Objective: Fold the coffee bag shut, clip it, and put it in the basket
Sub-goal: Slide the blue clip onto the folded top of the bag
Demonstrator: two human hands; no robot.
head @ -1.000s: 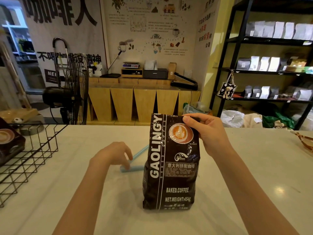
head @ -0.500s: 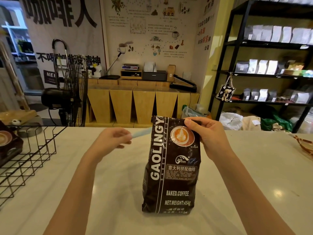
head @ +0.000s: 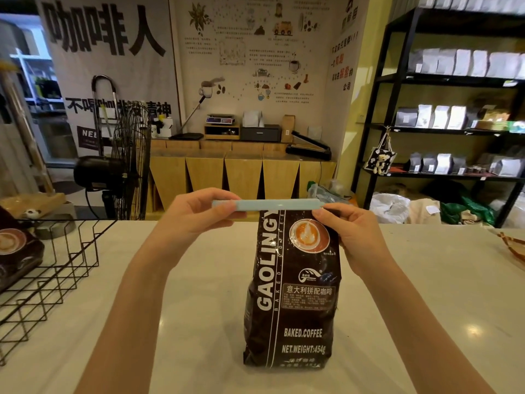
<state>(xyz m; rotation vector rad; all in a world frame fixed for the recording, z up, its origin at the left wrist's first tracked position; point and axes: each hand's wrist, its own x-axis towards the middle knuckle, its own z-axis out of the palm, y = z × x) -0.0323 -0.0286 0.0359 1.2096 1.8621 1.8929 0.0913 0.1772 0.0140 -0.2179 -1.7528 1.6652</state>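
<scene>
A dark brown coffee bag (head: 292, 294) stands upright on the white counter (head: 184, 322), its top folded down. A long light-blue clip (head: 272, 204) lies level along the folded top edge. My left hand (head: 196, 214) pinches the clip's left end, which sticks out past the bag. My right hand (head: 346, 226) holds the clip's right end together with the bag's upper right corner. The black wire basket (head: 56, 268) sits at the counter's left edge, well left of the bag.
Another brown coffee bag (head: 17, 251) lies inside the basket. A woven object (head: 511, 245) pokes in at the counter's right edge. Beyond the counter stand a black fan (head: 125, 166), wooden cabinets and a dark shelf with bags.
My left hand picked the blue clip up from the counter and carried it up to the bag's folded top. My right hand stayed at the top right corner and now also grips the clip.
</scene>
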